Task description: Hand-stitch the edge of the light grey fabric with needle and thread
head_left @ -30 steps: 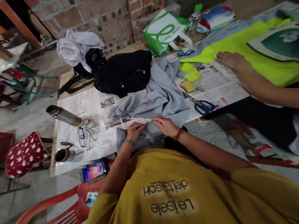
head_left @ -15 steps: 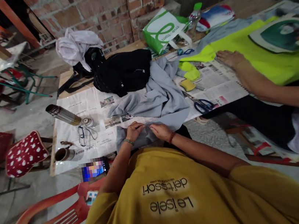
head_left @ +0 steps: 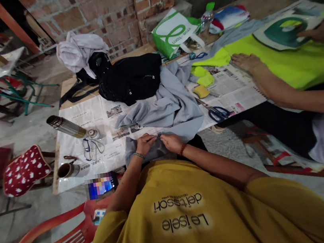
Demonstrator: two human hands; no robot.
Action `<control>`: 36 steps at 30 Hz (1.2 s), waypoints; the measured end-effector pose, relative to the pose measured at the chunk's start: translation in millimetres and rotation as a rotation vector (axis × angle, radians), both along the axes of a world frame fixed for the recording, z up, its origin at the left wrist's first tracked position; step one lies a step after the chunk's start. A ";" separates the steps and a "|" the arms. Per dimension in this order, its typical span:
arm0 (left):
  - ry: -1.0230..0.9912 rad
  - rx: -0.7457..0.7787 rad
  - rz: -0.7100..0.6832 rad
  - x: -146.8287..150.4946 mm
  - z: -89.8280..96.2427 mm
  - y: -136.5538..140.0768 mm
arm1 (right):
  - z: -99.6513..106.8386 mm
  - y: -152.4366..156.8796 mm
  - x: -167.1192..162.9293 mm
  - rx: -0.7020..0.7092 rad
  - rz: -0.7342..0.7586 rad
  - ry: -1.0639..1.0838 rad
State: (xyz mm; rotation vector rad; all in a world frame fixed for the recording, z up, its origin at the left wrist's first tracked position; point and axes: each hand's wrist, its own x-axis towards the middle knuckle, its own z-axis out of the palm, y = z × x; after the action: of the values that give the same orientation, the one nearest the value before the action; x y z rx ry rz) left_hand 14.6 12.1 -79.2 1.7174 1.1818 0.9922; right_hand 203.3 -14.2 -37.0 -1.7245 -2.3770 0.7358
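Observation:
Close in front of my body, at the table's near edge, both hands work on a grey cloth [head_left: 182,108]. My left hand [head_left: 145,144], a green bracelet at its wrist, is closed in a pinch on the cloth's near part. A small gap away, my right hand [head_left: 171,142], with a red bead bracelet, pinches the same cloth. Anything finer between the fingertips is too small to make out. The rest of the cloth lies in loose folds beyond my hands, reaching back beside a black bag [head_left: 132,79].
Blue-handled scissors [head_left: 219,114] and a yellow piece [head_left: 201,91] lie to the right. At left stand a thermos [head_left: 66,127], glasses [head_left: 86,149] and a cup [head_left: 68,169]. A co-worker's hand [head_left: 246,63] rests by neon-yellow fabric [head_left: 287,67]; the other holds an iron [head_left: 284,32].
The co-worker's iron has moved left and slightly back over the yellow fabric. My hands keep their pinch nearly in place, a little closer together. The view has shifted slightly.

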 end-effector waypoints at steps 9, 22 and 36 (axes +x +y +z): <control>-0.025 0.006 -0.044 -1.0 -2.0 3.9 | 13.5 2.1 -22.3 -0.069 -0.074 -0.090; 0.131 0.112 0.062 -1.1 -8.0 0.0 | 15.1 0.1 -21.0 -0.086 -0.169 0.126; 0.184 0.097 0.057 -0.4 -10.8 1.9 | 9.6 6.5 -20.7 -0.053 -0.211 0.163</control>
State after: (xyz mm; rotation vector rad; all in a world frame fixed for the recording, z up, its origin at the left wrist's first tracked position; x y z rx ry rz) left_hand 14.2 14.1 -90.0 1.8934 1.3249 0.9556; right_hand 182.7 -7.8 -27.4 -1.8229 -2.0495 0.8759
